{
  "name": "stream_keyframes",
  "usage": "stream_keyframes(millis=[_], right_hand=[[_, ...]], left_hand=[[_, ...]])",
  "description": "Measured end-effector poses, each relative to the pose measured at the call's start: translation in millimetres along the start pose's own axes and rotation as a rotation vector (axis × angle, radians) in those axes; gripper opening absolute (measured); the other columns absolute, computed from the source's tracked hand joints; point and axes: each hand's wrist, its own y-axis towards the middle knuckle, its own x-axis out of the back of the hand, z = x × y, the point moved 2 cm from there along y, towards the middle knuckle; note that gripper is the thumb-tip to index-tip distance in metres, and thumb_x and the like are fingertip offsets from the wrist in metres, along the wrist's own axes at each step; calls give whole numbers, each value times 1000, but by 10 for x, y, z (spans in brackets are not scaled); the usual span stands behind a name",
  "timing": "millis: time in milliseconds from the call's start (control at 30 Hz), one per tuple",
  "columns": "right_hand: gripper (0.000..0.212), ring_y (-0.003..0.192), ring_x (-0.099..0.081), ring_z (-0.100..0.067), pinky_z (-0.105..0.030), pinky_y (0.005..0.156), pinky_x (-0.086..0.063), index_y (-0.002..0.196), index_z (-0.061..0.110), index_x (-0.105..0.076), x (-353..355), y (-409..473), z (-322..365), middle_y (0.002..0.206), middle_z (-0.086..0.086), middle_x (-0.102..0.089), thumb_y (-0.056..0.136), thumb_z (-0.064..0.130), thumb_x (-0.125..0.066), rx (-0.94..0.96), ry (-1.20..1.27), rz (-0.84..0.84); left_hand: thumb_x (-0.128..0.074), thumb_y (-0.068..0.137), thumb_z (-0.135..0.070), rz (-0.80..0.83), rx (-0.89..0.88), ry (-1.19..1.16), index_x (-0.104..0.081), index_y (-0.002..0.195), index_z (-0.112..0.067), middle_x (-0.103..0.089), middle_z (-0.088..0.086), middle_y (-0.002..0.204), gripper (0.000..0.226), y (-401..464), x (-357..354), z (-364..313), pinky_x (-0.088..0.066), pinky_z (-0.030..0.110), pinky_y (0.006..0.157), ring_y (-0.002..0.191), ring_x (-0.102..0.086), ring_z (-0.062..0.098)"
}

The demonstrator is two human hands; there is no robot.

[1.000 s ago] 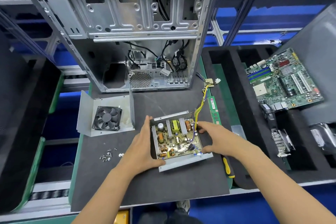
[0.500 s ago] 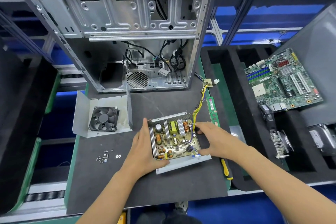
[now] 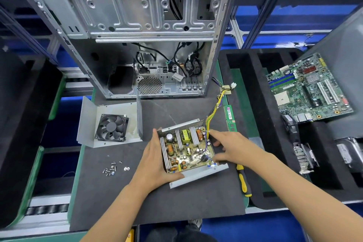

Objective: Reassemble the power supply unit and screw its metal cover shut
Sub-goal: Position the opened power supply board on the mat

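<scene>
Landmark is the open power supply unit (image 3: 187, 150), sitting on the dark bench mat (image 3: 176, 202) in front of the empty PC case (image 3: 137, 35).

Far left of it, the metal cover (image 3: 110, 124) is lying inside-up with its fan (image 3: 112, 127) showing, well apart, likely parked there so the board stays reachable. Below that, left of the unit, loose screws (image 3: 111, 169) are bunched together, kept handy for closing.

The left hand (image 3: 155, 165) is pressing flat against the unit's left wall, fingers straight, thumb on the near rim, probably bracing it. The right hand (image 3: 233, 148) is reaching in at the right wall where the yellow wire bundle (image 3: 213, 116) exits, fingers loosely spread; whether they are pinching a wire, can't tell. Looks like seating the board or wires.

Just right of the unit, a yellow-handled screwdriver (image 3: 242, 180) is lying untouched; cover not yet on.
</scene>
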Motion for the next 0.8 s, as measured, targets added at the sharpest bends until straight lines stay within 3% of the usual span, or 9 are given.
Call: stream_keyframes(millis=[100,167,200,267,400,467,567,633,800], right_hand=[[53,98,-65,-5,-32,90,-53,138,28,-48,254,-26,122,114,2,-70,89,31,-69,-89,6,44],[23,86,-66,-11,-31,78,-54,107,27,-64,435,-121,254,91,11,-71,90,42,-65,-182,88,-160],[26,76,-63,-11,-28,68,-51,88,28,-64,501,-180,377,75,14,-67,87,54,-63,-211,154,-271],[48,72,-61,-12,-29,63,-48,72,27,-58,496,-244,776,66,11,-63,78,74,-53,-228,217,-282],[62,92,-64,-32,-37,75,-49,96,20,-60,87,-13,1555,92,-8,-67,82,78,-44,-162,-2,-223],[65,96,-66,-34,-39,74,-47,108,13,-57,-55,119,1765,100,-12,-68,86,73,-43,-152,-98,-239],[58,100,-66,-36,-40,78,-49,116,9,-53,-156,194,1774,106,-14,-67,91,62,-51,-195,-116,-241],[46,103,-65,-38,-40,78,-49,120,8,-50,-183,213,1734,109,-14,-67,95,47,-55,-208,-116,-242],[19,97,-67,-35,-36,71,-47,109,10,-57,-286,214,1782,101,-12,-70,95,20,-48,-201,-192,-234]], left_hand=[[-82,51,-75,-6,-4,-7,38,146,-32,14,-18,164,159,-19,26,-1,-11,28,120,149,7,-2],[-79,50,-79,-12,20,-21,38,146,-34,19,-28,160,158,-55,45,10,-10,27,120,147,11,-7],[-78,52,-79,-11,49,-34,38,145,-36,17,-28,161,155,-82,51,21,-10,28,121,149,10,-4],[-78,64,-69,-20,74,-63,33,147,-40,10,-23,164,141,-173,55,46,-14,35,123,152,4,5],[-59,86,-43,-67,1,-179,17,155,-41,1,-19,166,102,-374,41,69,-18,46,123,153,-5,7],[-71,78,-48,-39,15,-202,17,155,-37,5,-21,165,118,-395,70,110,-18,41,124,153,-2,6],[-89,48,-64,47,33,-177,10,158,-25,15,-25,162,153,-358,111,167,-17,40,123,152,6,2],[-90,35,-75,65,34,-182,24,153,-33,16,-27,161,169,-329,135,129,-15,35,121,151,7,0],[-83,31,-84,94,7,-130,37,146,-37,25,-29,158,172,-177,125,62,-13,39,121,153,12,13]])
